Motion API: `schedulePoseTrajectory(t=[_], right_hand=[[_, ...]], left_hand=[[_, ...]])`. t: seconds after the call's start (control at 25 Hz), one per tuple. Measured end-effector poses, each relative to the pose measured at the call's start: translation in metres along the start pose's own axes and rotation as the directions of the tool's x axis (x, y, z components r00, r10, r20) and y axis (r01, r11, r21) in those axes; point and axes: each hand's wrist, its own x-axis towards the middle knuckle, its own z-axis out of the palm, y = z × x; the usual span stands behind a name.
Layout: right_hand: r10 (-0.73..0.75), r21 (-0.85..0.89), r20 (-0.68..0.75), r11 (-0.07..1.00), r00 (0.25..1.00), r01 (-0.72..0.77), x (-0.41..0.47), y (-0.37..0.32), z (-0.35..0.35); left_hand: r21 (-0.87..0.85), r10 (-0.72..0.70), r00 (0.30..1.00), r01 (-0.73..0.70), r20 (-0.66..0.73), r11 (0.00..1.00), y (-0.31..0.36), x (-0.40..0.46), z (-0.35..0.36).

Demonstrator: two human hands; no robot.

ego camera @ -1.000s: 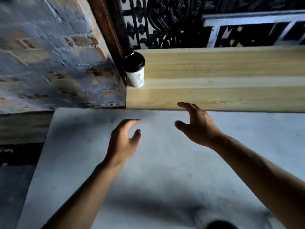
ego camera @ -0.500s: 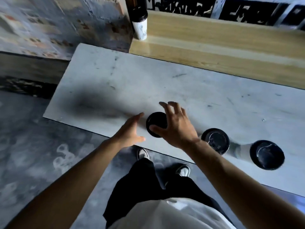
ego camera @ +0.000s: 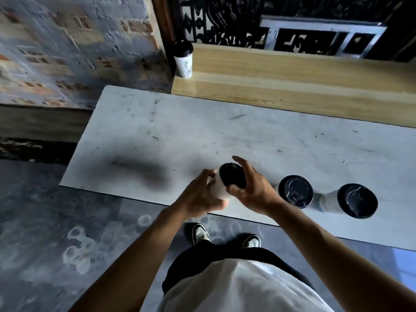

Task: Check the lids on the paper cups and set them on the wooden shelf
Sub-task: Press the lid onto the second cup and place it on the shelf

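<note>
A white paper cup (ego camera: 219,189) with a black lid (ego camera: 231,175) stands near the front edge of the marble counter (ego camera: 180,136). My left hand (ego camera: 200,194) wraps the cup's side. My right hand (ego camera: 252,188) grips the lid's rim, thumb on the near edge and fingers over the far side. Two more lidded cups stand to the right on the counter: one (ego camera: 295,191) beside my right wrist, another (ego camera: 358,201) further right. One lidded cup (ego camera: 184,61) stands at the left end of the wooden shelf (ego camera: 292,70).
A brick wall (ego camera: 74,48) rises at the left, and a dark ornate metal grille (ego camera: 225,19) backs the shelf. The wooden shelf runs to the right past the standing cup. My feet and grey floor show below the counter's front edge.
The view swung down from the shelf to the counter. Both hands came back from near the shelf and closed on the leftmost cup, left on its side, right on its lid.
</note>
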Motion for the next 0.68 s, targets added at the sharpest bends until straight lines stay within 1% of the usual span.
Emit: schedulePoseTrajectory(t=[0.08, 0.2, 0.28, 0.4, 0.56, 0.68], right_hand=[[0.023, 0.159, 0.01, 0.987, 1.0, -0.024, -0.008, -0.003, -0.01], [0.062, 0.209, 0.004, 0.976, 0.998, -0.062, -0.019, -0.012, -0.013], [0.053, 0.227, -0.079, 0.973, 0.995, -0.033, -0.023, -0.018, -0.008], [-0.011, 0.212, -0.21, 0.976, 0.978, 0.057, -0.025, -0.026, -0.002], [-0.057, 0.245, -0.229, 0.963, 0.972, 0.114, -0.031, -0.029, -0.01], [-0.064, 0.267, -0.23, 0.955, 0.971, 0.126, -0.031, -0.033, -0.013]], left_hand=[[0.049, -0.019, 1.0, 0.019, 0.0, 0.999, 0.003, -0.008, -0.007], [0.231, 0.015, 0.999, -0.024, 0.042, 0.973, 0.02, -0.014, -0.017], [0.349, 0.062, 0.997, -0.073, 0.044, 0.934, 0.03, -0.015, -0.019], [0.476, 0.181, 0.983, -0.139, -0.042, 0.868, 0.044, -0.018, -0.023], [0.493, 0.266, 0.959, -0.185, -0.1, 0.85, 0.054, -0.022, -0.029], [0.461, 0.267, 0.955, -0.182, -0.126, 0.869, 0.063, -0.026, -0.03]])
